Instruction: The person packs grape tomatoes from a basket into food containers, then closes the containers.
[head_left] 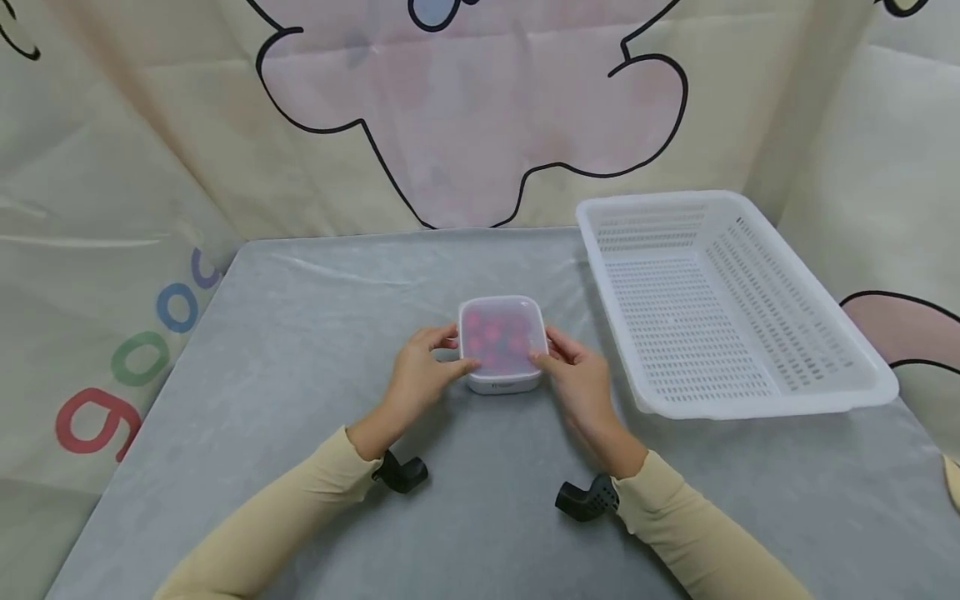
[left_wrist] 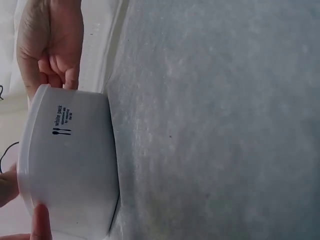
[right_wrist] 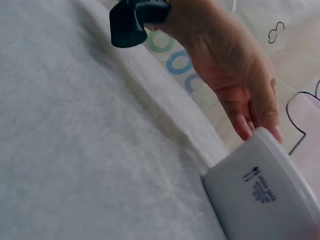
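Observation:
A small white food container (head_left: pixel 504 385) sits on the grey cloth near the middle of the table. Its translucent lid (head_left: pixel 501 312) covers the top, and several round pinkish-red things show blurred through it. My left hand (head_left: pixel 417 371) holds the left side, thumb on the lid's near left corner. On the opposite side my right hand (head_left: pixel 583 379) grips the edge, its thumb at the near right corner. Dark print with a fork and spoon marks the container's front wall (left_wrist: pixel 75 150) in the left wrist view. The lid's rim lies along the top all round.
To the right stands a large white plastic basket (head_left: pixel 693 325) with slotted walls. The grey cloth (head_left: pixel 330 325) spreads over the table. Behind and beside it hang printed cream curtains (head_left: pixel 180 108). Black wrist cameras (head_left: pixel 588 500) are worn on both wrists.

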